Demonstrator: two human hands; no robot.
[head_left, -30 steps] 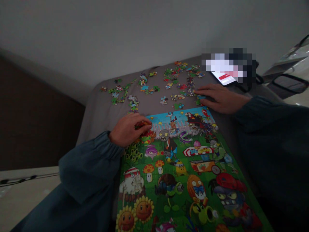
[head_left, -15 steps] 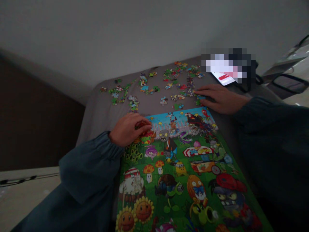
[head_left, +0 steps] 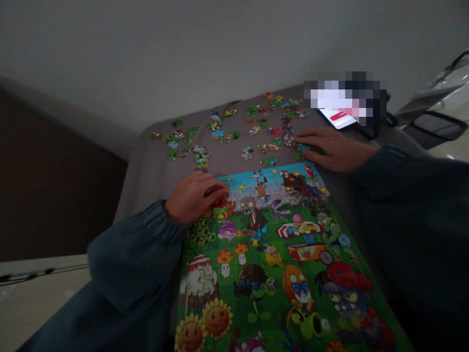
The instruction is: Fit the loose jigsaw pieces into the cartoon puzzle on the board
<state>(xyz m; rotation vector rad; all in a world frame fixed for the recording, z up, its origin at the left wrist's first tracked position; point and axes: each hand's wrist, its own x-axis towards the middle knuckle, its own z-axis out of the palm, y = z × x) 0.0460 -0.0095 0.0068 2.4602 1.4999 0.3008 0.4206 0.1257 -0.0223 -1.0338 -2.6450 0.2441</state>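
A colourful cartoon picture board (head_left: 256,264) with faint puzzle cut lines lies in front of me. At its upper left corner rests my left hand (head_left: 196,195), fingers curled down and thumb near the forefinger; what they hold, if anything, is hidden. Beyond the board's top right corner, my right hand (head_left: 333,149) lies palm down with fingers stretched out and slightly apart. Its fingertips touch or nearly touch loose puzzle pieces (head_left: 287,140). A blue and green piece (head_left: 302,147) shows between its fingers and thumb.
Loose jigsaw pieces (head_left: 223,136) lie scattered over the grey cloth-covered surface (head_left: 146,176) beyond the board. A lit phone or tablet (head_left: 342,120), partly pixelated, stands at the back right beside dark-framed glasses (head_left: 437,124). A pale wall (head_left: 205,54) closes off the back.
Both hands keep almost the same place and pose. The whole view has shifted very slightly; no piece has visibly moved.
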